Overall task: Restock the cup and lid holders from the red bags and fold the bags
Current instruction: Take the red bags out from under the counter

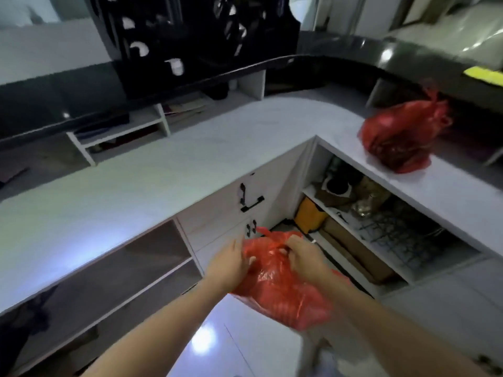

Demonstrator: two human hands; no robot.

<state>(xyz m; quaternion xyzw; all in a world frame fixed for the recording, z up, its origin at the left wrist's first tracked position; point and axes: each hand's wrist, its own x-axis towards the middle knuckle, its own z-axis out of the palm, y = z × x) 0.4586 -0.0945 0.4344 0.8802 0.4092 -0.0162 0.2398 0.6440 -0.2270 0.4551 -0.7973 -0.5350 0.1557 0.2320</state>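
Note:
A full red plastic bag point(283, 289) hangs in the air in front of the white counter's inner corner, above the floor. My left hand point(228, 265) grips its left side near the top. My right hand point(304, 258) pinches the knotted handles at the bag's neck. A second red bag point(400, 134), tied and bulging, sits on the right wing of the white counter point(190, 159). A black cup and lid holder point(190, 36) with round openings, some showing white cups or lids, stands on the raised dark ledge at the back.
Under the right counter, open shelves point(367, 227) hold a yellow container, boxes and a wire rack. Drawers with black handles point(251, 204) face me at the corner. Open cubbies run along the left. A yellow cloth point(481, 74) lies on the dark ledge at far right.

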